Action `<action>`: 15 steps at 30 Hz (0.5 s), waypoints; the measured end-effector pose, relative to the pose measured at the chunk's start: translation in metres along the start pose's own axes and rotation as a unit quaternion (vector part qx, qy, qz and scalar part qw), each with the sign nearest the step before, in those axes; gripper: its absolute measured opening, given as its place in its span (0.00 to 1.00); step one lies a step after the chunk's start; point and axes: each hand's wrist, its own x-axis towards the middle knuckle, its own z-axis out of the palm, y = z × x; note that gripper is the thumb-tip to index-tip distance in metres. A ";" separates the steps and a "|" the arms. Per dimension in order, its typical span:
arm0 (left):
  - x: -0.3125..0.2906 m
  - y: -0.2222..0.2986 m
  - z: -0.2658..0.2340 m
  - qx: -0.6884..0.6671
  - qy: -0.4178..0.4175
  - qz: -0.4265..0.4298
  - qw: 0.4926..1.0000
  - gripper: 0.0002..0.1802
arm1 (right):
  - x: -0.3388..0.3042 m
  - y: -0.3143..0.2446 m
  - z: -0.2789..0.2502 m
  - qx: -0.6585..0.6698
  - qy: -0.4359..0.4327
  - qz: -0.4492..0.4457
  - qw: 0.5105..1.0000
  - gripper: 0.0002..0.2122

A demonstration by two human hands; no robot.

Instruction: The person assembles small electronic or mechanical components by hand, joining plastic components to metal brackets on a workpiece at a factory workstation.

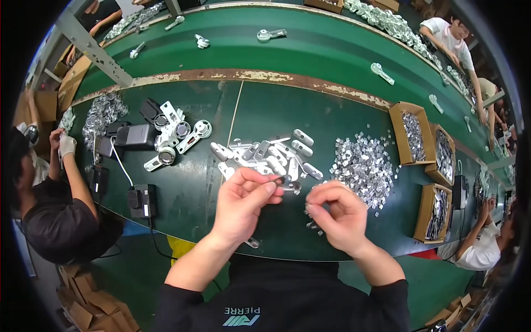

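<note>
1. The person wears a black long-sleeved top; its front fills the lower middle of the view
2. A small pale teal printed mark sits on the chest of the top, seen upside down
3. Both sleeves are pushed up near the elbows, so the forearms are bare
4. The left hand [241, 200] is bare, with no glove, ring or watch visible
5. The right hand [338, 214] is likewise bare and ungloved

Three open cardboard boxes [410, 133] of small metal parts at the right of the green surface [199, 182], one loose heap of shiny square clips [364, 169], about a dozen silver oblong pieces [265, 155], two black power adapters [142, 200], six silver parts [381, 72] on the far belt
</note>
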 end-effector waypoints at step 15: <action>0.026 0.028 0.016 0.151 -0.081 0.150 0.974 0.08 | 0.076 -0.017 0.020 -0.065 0.013 -0.095 0.993 0.16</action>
